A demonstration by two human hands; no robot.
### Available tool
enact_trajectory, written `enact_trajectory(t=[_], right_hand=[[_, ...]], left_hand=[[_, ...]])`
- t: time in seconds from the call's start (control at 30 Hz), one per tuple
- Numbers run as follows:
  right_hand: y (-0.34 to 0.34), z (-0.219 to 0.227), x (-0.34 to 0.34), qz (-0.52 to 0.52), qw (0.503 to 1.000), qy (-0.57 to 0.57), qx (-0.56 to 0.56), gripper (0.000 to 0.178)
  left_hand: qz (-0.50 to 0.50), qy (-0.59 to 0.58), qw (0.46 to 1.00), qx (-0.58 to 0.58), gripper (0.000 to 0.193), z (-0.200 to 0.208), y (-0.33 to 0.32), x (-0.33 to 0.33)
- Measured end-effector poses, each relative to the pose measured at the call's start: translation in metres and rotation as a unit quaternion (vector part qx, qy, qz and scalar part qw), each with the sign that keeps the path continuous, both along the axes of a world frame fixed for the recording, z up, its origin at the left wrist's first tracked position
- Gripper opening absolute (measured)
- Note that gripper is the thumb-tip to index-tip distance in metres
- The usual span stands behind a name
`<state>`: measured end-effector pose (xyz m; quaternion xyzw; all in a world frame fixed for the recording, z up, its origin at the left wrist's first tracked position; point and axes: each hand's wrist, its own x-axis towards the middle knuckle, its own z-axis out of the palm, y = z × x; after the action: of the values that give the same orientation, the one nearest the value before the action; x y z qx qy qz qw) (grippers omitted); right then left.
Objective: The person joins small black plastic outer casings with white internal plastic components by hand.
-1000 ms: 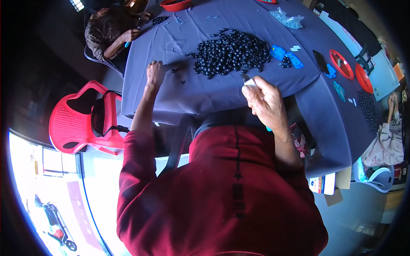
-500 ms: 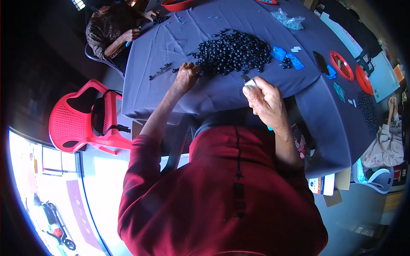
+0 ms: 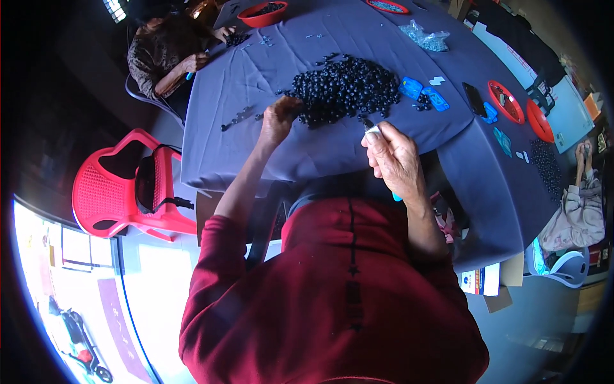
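A heap of small, shiny black round parts (image 3: 348,86) lies on the cloth-covered table in front of me. My left hand (image 3: 279,120) reaches to the left side of this heap with its fingers drawn together; what they hold, if anything, is hidden. Closed in a grip, my right hand (image 3: 395,157) is near the front of the heap. It holds a hand tool (image 3: 372,130) with a pale section by the thumb and a dark tip. A teal end shows below the palm. One black part seems to be at the tip, though I cannot tell whether it is attached.
Loose black parts (image 3: 238,118) trail off left. Blue packets (image 3: 436,99), a phone (image 3: 473,97) and a red tray (image 3: 506,101) lie to the right. At the back are a red bowl (image 3: 263,14) and a clear bag (image 3: 425,37). Two co-workers sit left and right; a red chair (image 3: 118,182) stands left.
The whole view has shifted slightly, so the table appears lower. My left hand has moved a little farther along the heap's left side. My right hand keeps its grip on the tool.
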<state>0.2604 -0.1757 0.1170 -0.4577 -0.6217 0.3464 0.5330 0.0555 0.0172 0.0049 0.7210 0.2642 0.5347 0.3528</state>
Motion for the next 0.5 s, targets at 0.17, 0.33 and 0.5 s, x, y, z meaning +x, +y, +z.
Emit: enact_trajectory(t=[0.17,0.33,0.5], right_hand=[[-0.014,0.009,0.001,-0.014,1.000,0.012,-0.013,0.028],[-0.023,0.016,0.002,-0.023,0.999,-0.008,0.039,0.027],[-0.024,0.012,0.008,-0.029,0.999,-0.016,0.035,0.027]], left_hand=[[-0.274,-0.215,0.918,-0.188,0.011,0.083,-0.071,0.035],[-0.437,-0.283,0.826,-0.216,0.017,0.098,-0.106,0.065],[-0.388,-0.273,0.852,-0.221,0.018,0.103,-0.130,0.074]])
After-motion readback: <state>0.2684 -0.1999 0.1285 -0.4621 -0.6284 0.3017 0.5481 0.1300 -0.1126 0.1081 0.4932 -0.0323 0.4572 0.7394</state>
